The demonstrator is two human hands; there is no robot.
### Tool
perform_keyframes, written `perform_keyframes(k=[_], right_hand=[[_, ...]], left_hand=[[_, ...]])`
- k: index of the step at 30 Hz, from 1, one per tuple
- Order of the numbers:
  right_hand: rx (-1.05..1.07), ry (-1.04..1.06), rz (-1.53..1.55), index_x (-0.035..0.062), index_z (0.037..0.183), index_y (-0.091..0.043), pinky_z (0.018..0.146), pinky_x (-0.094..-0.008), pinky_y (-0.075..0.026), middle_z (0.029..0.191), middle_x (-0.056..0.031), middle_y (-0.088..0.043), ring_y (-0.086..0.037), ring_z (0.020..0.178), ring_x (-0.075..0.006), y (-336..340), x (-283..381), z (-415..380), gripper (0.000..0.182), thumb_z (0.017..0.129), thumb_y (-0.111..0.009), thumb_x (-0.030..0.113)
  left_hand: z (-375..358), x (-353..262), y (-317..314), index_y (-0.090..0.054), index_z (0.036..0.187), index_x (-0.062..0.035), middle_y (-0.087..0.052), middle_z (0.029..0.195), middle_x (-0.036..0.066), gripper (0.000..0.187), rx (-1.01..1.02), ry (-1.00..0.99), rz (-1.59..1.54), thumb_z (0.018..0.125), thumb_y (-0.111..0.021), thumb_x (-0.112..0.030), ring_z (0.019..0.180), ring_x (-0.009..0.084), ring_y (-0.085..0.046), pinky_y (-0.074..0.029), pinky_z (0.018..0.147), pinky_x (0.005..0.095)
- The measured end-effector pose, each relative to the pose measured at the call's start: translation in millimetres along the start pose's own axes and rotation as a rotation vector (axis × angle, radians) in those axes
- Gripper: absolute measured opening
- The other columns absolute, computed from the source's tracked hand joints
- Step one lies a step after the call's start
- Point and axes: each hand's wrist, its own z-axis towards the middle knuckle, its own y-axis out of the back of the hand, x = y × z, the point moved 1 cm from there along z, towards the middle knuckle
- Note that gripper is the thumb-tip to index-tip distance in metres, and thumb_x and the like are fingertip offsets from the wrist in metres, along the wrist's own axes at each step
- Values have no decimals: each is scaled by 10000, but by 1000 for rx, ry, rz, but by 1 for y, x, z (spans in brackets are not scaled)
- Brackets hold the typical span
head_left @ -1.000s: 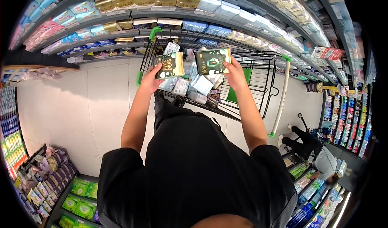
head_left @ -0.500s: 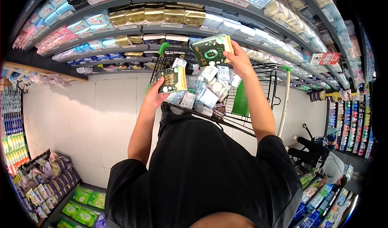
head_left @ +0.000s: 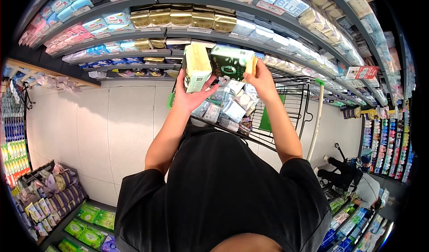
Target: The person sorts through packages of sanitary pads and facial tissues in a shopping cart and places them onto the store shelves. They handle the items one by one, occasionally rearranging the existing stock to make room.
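My left hand (head_left: pixel 193 98) grips a pack of sanitary pads (head_left: pixel 198 64), turned so that its yellow face and pale side with printed text show. Its thumb and some fingers stick out beside the pack. In my right hand (head_left: pixel 261 81) is a larger dark green pack (head_left: pixel 230 64) with a white floral pattern and a yellow side, its pale edge tilted up. The two packs are side by side, nearly touching, above the black wire shopping cart (head_left: pixel 286 131). Several wrapped packs (head_left: pixel 233 111) in pale blue, white and beige lie in the cart, partly hidden by my hands.
Curved shelf rows (head_left: pixel 187 31) full of packs stand just beyond the cart. The cart's pale handle (head_left: pixel 316 122) is at the right. A person in a grey top (head_left: pixel 368 189) crouches by low shelves at the lower right. Pale floor tiles (head_left: pixel 129 122) lie left.
My left hand has raised its pack and turned it, from the dark green front to the yellow and pale sides. My right hand has tilted its pack and lowered slightly.
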Motion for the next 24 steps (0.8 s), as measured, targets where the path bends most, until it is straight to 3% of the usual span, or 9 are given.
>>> perform_keyframes(k=[2, 3, 6, 9, 19, 24], right_hand=[[-18, 393, -369, 58, 1218, -514, 1017, -397, -405, 1225, -166, -462, -449, 1250, -325, -9, 23, -11, 552, 687, -636, -30], [-51, 519, -539, 99, 1120, -585, 1046, -448, -385, 1243, -151, -468, -411, 1293, -378, -17, 48, -22, 489, 665, -622, -74], [-94, 771, -724, 175, 1006, -663, 1047, -491, -375, 1340, -157, -438, -377, 1306, -434, -25, 48, -33, 458, 671, -610, -134], [-98, 790, -742, 170, 990, -672, 1073, -481, -335, 1397, -165, -398, -350, 1333, -421, -29, 41, -40, 460, 654, -627, -141], [-170, 775, -753, 171, 997, -679, 1060, -448, -361, 1415, -189, -369, -379, 1318, -394, -28, 31, -48, 432, 704, -628, -142], [-91, 703, -730, 189, 1093, -651, 1057, -449, -365, 1442, -189, -343, -365, 1329, -391, -31, 33, -50, 516, 663, -703, -91]], left_hand=[[0, 0, -3, -474, 1335, -120, -488, 1296, 138, 691, 32, -9, -9, 826, -543, -583, 1278, 357, -379, -251, 1083, 583], [0, 1, -5, -470, 1336, -119, -483, 1296, 136, 713, 47, -10, -15, 813, -550, -597, 1280, 358, -375, -248, 1084, 586], [-2, 2, -6, -467, 1338, -123, -459, 1326, 133, 778, 116, -25, 12, 757, -567, -632, 1312, 343, -355, -209, 1106, 593], [-2, 3, -14, -480, 1335, -144, -470, 1335, 134, 779, 178, -37, 52, 748, -547, -653, 1312, 343, -364, -204, 1108, 590], [3, 2, -19, -480, 1347, -157, -481, 1349, 133, 798, 191, -7, 104, 742, -534, -674, 1320, 342, -370, -210, 1108, 584], [4, -2, -13, -476, 1352, -156, -489, 1344, 128, 793, 186, 4, 99, 752, -536, -670, 1316, 341, -375, -230, 1100, 572]])
